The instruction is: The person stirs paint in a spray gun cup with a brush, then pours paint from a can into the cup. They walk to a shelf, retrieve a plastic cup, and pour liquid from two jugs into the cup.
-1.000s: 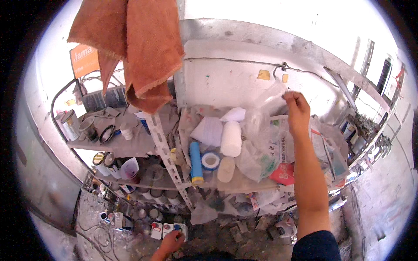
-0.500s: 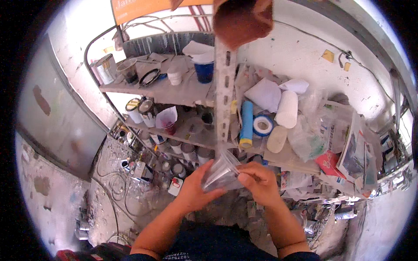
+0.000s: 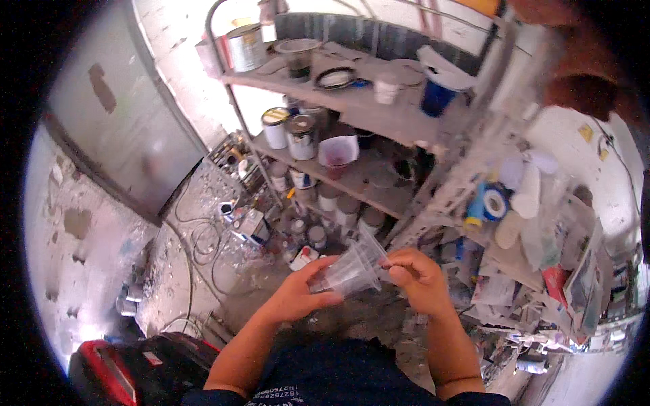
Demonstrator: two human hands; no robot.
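Note:
In front of my chest I hold clear plastic cups point(image 3: 351, 269), which look nested one in another, lying on their side with the rims toward the right. My left hand point(image 3: 299, 296) is wrapped round the base end. At the rim end, my right hand point(image 3: 421, 279) pinches the edge between thumb and fingers. How many cups there are, I cannot tell. Just beyond my hands stands a dusty metal shelf rack point(image 3: 379, 120). A white container with a red cap point(image 3: 305, 257) is on the floor past my left hand.
On the rack are paint cans point(image 3: 301, 137), a blue cup point(image 3: 437, 98) and a paper-lined cup point(image 3: 338, 154). Tape point(image 3: 495, 201) and newspapers lie at right. A hose point(image 3: 191, 271) crosses the floor. A black and red object point(image 3: 112, 371) sits lower left, a grey door point(image 3: 101, 135) far left.
My view has turned left, so the rack now sits farther right and tilted. The cups have tipped flatter in my hands, and more of their rims shows. Both hands keep their hold.

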